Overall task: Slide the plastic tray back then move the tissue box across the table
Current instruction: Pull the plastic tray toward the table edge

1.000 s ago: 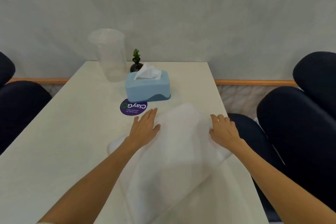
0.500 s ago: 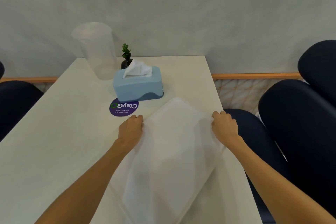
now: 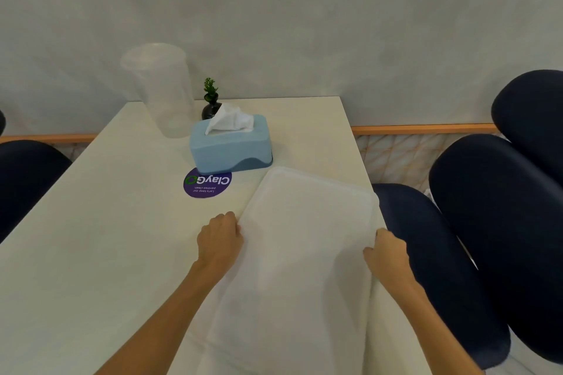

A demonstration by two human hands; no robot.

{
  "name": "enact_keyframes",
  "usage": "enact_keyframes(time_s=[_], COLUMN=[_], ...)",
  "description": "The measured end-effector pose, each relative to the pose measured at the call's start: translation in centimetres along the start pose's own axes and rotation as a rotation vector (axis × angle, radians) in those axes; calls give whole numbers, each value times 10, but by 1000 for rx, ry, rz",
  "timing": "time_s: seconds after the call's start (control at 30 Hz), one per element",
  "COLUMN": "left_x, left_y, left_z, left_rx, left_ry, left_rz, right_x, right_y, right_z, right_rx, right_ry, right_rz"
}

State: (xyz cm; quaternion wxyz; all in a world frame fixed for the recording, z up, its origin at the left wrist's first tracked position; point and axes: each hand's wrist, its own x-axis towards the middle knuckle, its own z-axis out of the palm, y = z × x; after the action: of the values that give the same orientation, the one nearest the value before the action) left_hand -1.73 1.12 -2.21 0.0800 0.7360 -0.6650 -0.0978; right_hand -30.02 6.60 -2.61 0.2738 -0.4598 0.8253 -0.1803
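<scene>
Translucent plastic tray [image 3: 307, 240] gripped both sides: left hand [image 3: 220, 237] fingers curled on left edge, right hand [image 3: 386, 253] clamped on right edge; tissue box [image 3: 230, 144] beyond.

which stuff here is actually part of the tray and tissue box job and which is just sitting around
Part of the job:
- plastic tray, gripped on both sides by the left hand and right hand
- tissue box, untouched

Just lying about:
- clear plastic cup
- small potted plant
- purple round sticker
- dark chairs
</scene>
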Motion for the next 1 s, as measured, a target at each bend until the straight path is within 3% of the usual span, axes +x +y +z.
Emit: enact_keyframes(time_s=[0.4, 1.0], left_x=[-14, -3], left_y=[5, 10], left_z=[-1, 3], left_rx=[-366, -379], left_ry=[-81, -93], left_rz=[-94, -126], right_x=[48, 57], right_y=[-26, -21], right_z=[-14, -14], right_rx=[-27, -52], right_ry=[100, 73], right_rz=[-105, -73])
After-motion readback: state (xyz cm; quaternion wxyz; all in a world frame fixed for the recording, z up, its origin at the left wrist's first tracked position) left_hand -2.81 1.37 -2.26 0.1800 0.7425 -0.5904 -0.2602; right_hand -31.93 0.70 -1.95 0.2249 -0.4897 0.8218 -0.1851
